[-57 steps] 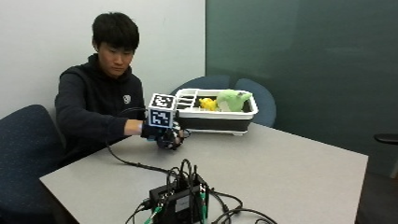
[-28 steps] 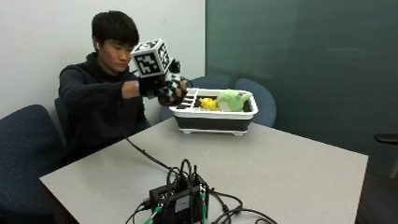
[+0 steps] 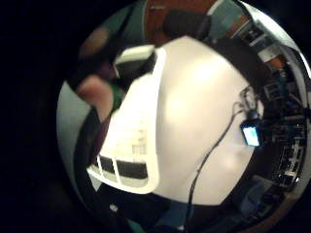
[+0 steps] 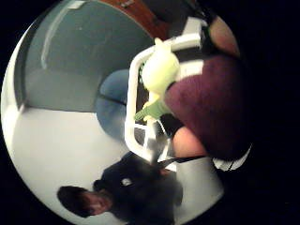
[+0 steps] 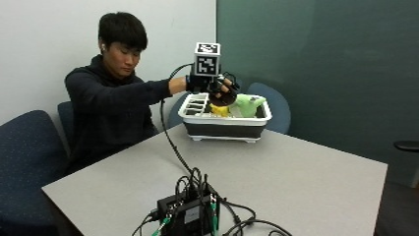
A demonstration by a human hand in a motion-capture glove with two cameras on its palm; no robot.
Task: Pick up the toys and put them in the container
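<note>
Item: dark purple toy (image 5: 223, 98), held in my right-hand grip (image 5: 208, 84), fingers curled round it, poised above the container (image 5: 225, 127) ready for release. Container: white-rimmed, near the table's (image 5: 282, 172) far edge; holds a green toy (image 5: 247, 104) and a yellow toy (image 5: 220, 110)

A big grey table (image 5: 308, 172) stood in the room. At the far end of it sat a white container (image 5: 225, 120) with a dark band around its sides. It rested flat on the table top, near the edge closest to the person. At the near end lay a black box (image 5: 187, 214) with lots of wires plugged into it. A long black cable (image 5: 171, 147) ran from that box across the table and up off it. The container and the box were well apart.
</note>
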